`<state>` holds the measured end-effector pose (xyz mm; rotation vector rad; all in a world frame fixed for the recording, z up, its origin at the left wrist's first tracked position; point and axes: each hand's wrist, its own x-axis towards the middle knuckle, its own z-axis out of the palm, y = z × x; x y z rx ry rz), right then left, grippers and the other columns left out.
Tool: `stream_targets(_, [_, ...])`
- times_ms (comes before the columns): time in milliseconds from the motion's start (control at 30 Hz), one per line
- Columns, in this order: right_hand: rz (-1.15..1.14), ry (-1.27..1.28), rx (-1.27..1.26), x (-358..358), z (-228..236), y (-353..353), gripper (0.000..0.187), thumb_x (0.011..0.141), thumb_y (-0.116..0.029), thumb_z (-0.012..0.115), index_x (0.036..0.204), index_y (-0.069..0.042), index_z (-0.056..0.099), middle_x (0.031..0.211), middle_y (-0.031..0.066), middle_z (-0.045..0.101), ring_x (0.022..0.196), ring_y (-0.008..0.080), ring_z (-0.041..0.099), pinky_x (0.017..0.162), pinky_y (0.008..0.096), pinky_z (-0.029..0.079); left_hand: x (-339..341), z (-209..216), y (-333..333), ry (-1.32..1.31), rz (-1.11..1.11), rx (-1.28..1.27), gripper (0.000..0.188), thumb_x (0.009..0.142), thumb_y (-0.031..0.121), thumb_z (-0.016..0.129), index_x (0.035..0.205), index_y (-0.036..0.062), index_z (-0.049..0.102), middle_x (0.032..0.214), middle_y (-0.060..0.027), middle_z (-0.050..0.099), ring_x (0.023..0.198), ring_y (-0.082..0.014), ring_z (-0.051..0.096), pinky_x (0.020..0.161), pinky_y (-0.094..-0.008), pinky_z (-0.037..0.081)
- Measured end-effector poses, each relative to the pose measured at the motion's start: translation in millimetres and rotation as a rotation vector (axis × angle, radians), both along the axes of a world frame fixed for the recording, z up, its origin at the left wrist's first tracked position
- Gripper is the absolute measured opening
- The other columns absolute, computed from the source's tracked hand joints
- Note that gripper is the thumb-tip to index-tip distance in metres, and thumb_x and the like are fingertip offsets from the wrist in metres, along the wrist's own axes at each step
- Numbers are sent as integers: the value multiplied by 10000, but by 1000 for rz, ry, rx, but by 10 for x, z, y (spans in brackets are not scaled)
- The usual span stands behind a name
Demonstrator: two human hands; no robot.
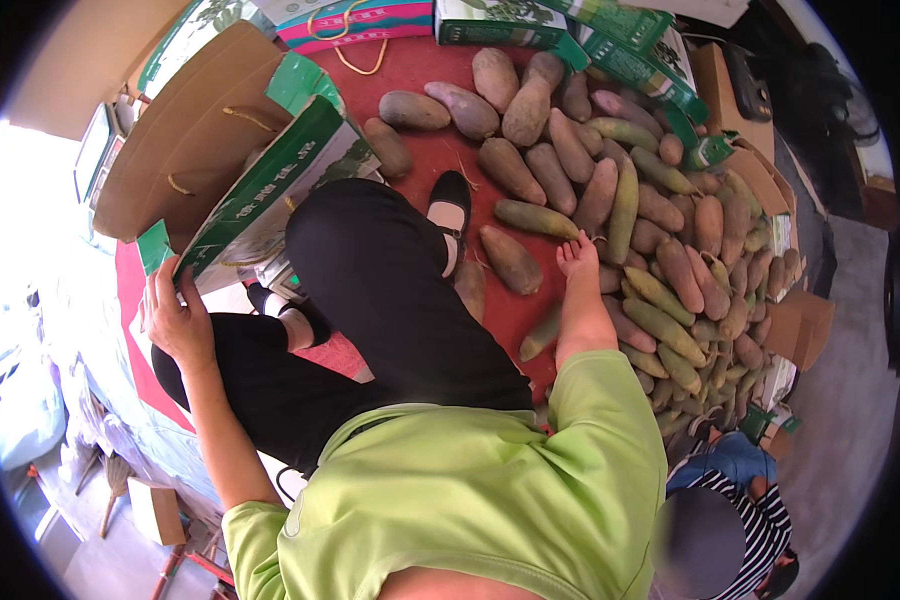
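My left hand (177,318) grips the near edge of an open green-and-white cardboard carton (270,195) with brown inner flaps and rope handles. The fingers are closed over its rim, and the inside of the carton is mostly hidden. My right hand (578,262) is at the edge of a big heap of radishes. Its fingertips are pinched at the end of a long green radish (535,218), the other fingers loosely curled. Close by on the red cloth lies a brownish radish (511,260), and a greener one (625,212) leans on the heap.
More radishes (660,330) spread to the right. Printed cartons (500,22) and a pink-and-blue box (355,25) stand at the far side. A person in a striped top (735,520) is at the lower right. A broom (113,485) and plastic sheeting (75,370) lie left.
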<state>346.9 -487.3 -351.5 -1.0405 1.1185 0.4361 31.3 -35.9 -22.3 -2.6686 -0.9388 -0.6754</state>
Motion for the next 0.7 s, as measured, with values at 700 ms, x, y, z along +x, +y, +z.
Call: stream_targets(700, [160,-432,-304,-220,616,479,275,929,-273,573,1102,-60,561,1020,38,611,920,166,580,693,299,495,-58,155,-2,-31,-111,-96,211,745,71,636,954,94,619,839,-47,624,786,-238,616,719,-357,465])
